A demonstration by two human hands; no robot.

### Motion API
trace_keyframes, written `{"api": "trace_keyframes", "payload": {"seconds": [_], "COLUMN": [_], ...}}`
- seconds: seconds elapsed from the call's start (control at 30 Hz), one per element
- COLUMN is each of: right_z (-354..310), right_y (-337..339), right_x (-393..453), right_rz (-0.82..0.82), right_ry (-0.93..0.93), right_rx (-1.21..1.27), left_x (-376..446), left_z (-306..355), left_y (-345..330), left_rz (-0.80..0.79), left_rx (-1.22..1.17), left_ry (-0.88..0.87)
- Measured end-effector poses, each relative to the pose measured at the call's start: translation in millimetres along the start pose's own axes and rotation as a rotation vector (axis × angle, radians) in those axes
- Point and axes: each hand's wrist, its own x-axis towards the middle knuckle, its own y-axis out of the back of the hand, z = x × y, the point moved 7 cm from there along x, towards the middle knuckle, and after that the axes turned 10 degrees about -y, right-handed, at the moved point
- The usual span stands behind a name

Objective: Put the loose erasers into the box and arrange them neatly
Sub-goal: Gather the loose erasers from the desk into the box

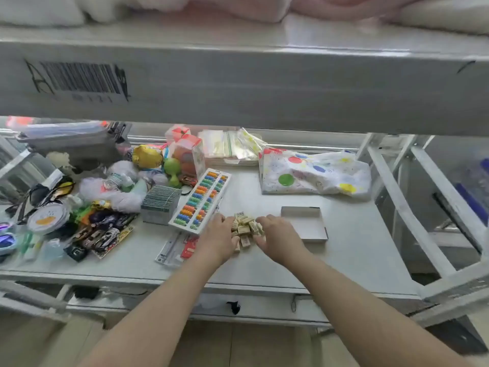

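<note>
A heap of several small cream-coloured erasers (245, 226) lies on the white shelf (344, 250), between my two hands. My left hand (218, 238) cups the pile's left side, fingers curled against the erasers. My right hand (277, 238) presses in from the right, fingers bent over the heap. Neither hand has lifted an eraser clear of the pile. Just right of my right hand lies the shallow grey box (308, 225), open, and I see no eraser in it.
A colourful bead abacus (201, 201) lies left of the pile, next to a grey stack of cards (160, 203). Toys and packets crowd the left side. A spotted plastic bag (315, 172) sits behind the box. An upper shelf (238, 83) overhangs closely.
</note>
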Motion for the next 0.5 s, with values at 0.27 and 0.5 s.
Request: {"api": "trace_keyframes", "payload": {"seconds": [0.27,0.5], "right_z": [-6,0], "right_y": [-16,-12], "right_x": [13,8], "right_rz": [0.057,0.187], "right_ry": [-0.073,-0.152], "right_rx": [0.042,0.223], "left_x": [13,12], "left_z": [-15,-21], "left_y": [-5,-1], "left_rz": [0.06,0.139], "left_rx": [-0.102,-0.163], "left_ry": [0.006,-0.086]}}
